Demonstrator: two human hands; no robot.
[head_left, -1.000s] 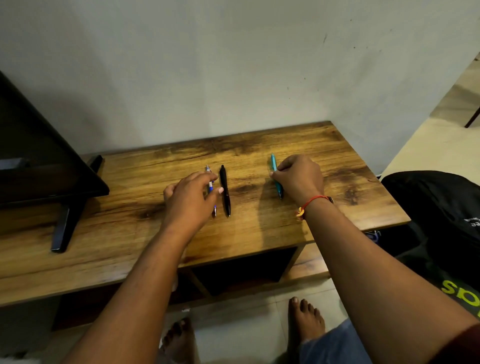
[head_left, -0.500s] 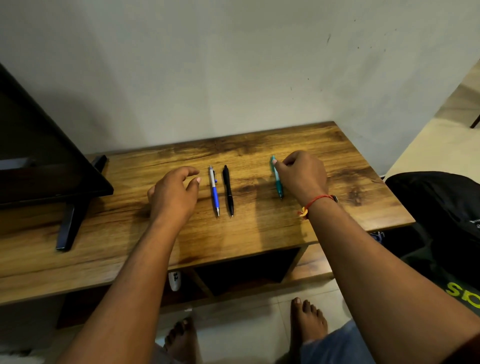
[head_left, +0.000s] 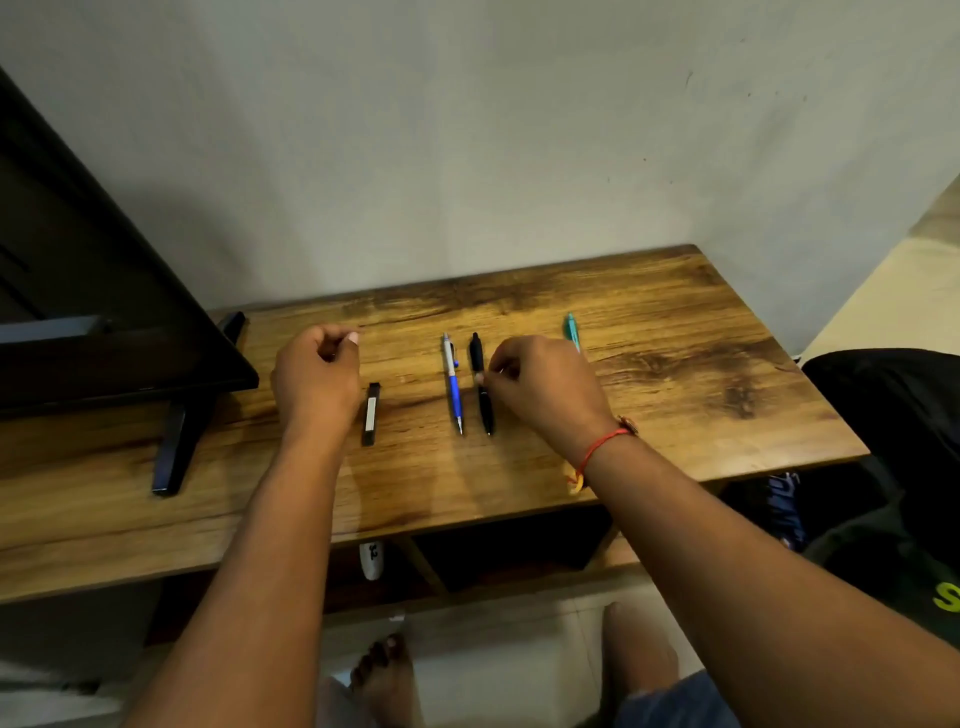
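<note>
Right hand (head_left: 540, 389): grip narrow, thumb and forefinger tips pinching the middle of the black pen (head_left: 486, 410). The pen lies flat on the table (head_left: 675, 374), just right of the blue pen (head_left: 453, 387). Left hand (head_left: 317, 384): grip curled closed, nothing visible in it, beside a black stick (head_left: 371, 414). The teal pen (head_left: 571, 330) lies partly behind the right hand.

Black monitor (head_left: 104, 291) left, dark bag (head_left: 893, 415) right.

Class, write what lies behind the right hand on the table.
Only the green pen's far end shows beyond the right hand, which pinches the black pen; the rest is hidden by the hand.
</note>
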